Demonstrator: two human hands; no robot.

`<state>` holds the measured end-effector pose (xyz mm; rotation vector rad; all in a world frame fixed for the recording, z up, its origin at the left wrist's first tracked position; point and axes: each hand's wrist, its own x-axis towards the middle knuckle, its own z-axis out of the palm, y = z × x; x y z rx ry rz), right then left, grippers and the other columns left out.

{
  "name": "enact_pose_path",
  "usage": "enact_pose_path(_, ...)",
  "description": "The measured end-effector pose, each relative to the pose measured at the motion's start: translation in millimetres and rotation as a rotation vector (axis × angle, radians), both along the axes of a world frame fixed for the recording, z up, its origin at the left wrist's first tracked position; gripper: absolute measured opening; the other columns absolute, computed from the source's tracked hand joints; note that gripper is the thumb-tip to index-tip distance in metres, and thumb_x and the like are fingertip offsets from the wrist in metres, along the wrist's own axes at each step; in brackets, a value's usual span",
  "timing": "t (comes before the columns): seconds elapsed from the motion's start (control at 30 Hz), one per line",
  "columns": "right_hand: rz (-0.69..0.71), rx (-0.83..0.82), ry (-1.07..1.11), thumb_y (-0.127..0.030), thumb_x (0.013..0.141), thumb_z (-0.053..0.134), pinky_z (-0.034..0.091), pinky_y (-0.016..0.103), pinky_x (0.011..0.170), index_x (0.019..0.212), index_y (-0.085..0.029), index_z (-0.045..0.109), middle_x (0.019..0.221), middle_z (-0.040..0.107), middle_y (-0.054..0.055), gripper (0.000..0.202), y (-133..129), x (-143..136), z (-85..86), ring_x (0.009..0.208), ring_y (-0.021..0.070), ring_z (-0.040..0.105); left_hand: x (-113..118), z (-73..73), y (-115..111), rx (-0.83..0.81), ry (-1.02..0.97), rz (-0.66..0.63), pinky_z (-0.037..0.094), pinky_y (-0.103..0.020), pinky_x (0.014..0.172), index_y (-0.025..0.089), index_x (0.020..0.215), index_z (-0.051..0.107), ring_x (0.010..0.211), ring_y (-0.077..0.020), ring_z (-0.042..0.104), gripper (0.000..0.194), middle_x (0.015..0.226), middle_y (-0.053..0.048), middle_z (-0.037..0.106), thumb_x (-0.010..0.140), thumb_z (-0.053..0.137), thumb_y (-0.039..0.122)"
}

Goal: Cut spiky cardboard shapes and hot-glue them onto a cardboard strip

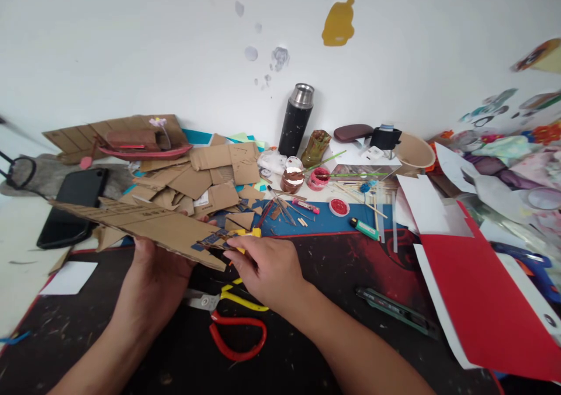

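A long piece of brown cardboard is raised above the dark mat, its right end torn and partly blue. My left hand grips it from below, the thumb on its near edge. At the torn end, my right hand pinches a small strip of the cardboard between thumb and fingers. Scissors with red and yellow handles lie on the mat just below my hands, their blades partly under my left hand. A yellow object is partly hidden behind my right hand.
Cardboard scraps are piled behind my hands, beside a red model boat. A black flask and open paint jars stand at the back. A green cutter, red paper and a black tablet lie around.
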<state>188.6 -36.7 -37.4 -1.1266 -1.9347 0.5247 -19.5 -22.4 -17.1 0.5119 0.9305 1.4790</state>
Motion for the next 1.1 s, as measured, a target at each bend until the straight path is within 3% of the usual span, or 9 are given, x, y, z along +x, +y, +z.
enact_pose_path(0.27,-0.007,0.0,-0.023,-0.041,0.125,0.061,0.07,0.033,0.098,0.13,-0.024,0.087,0.121,0.094,0.01,0.032,-1.2,0.0,-0.3,0.104,0.0244,0.093,0.4,1.5,2.3,0.004,0.063,0.026,0.078,-0.038,0.092,0.033,0.112,0.092,0.116,-0.0325,0.09,0.061,0.117,-0.002,0.094,0.068,0.11,0.072)
enact_pose_path(0.53,-0.01,-0.029,-0.013,-0.038,0.123,0.062,0.07,0.033,0.098,0.129,-0.024,0.086,0.122,0.094,0.01,0.029,-1.4,1.1,-0.1,0.104,0.0239,0.092,-2.2,-2.7,4.1,-0.004,0.047,0.041,0.078,-0.037,0.092,0.033,0.113,0.092,0.124,-0.0338,0.088,0.064,0.117,-0.003,0.094,0.066,0.11,0.072)
enact_pose_path(0.67,-0.01,-0.036,-0.007,-0.036,0.122,0.062,0.069,0.033,0.094,0.126,-0.024,0.086,0.118,0.094,0.01,0.028,-1.0,1.5,0.0,0.101,0.0242,0.092,-5.3,-8.7,3.4,0.003,0.011,0.06,0.077,-0.038,0.094,0.033,0.118,0.091,0.134,-0.0368,0.084,0.06,0.12,-0.005,0.094,0.072,0.108,0.069)
enact_pose_path(0.8,-0.019,-0.043,-0.004,-0.037,0.122,0.061,0.068,0.032,0.091,0.126,-0.024,0.087,0.115,0.095,0.01,0.029,-1.4,0.9,0.7,0.095,0.0235,0.091,-4.6,-6.8,3.9,0.015,0.013,0.055,0.076,-0.038,0.096,0.03,0.117,0.092,0.131,-0.0371,0.085,0.062,0.117,-0.007,0.094,0.071,0.11,0.068)
enact_pose_path(0.9,-0.039,-0.043,0.025,-0.038,0.121,0.062,0.066,0.03,0.086,0.123,-0.024,0.088,0.106,0.094,0.009,0.029,-1.4,0.7,2.4,0.083,0.0211,0.088,-3.2,0.1,6.2,0.036,0.019,0.055,0.076,-0.036,0.094,0.028,0.118,0.091,0.119,-0.0335,0.088,0.069,0.113,-0.006,0.094,0.065,0.113,0.067)
enact_pose_path(1.1,-0.096,-0.086,0.106,-0.038,0.119,0.062,0.058,0.027,0.07,0.113,-0.024,0.086,0.08,0.086,0.004,0.029,-1.3,0.7,8.4,0.064,0.0172,0.076,-3.2,6.9,10.4,0.037,0.005,0.077,0.078,-0.036,0.088,0.032,0.111,0.091,0.107,-0.0306,0.09,0.062,0.108,0.0,0.094,0.066,0.111,0.07)
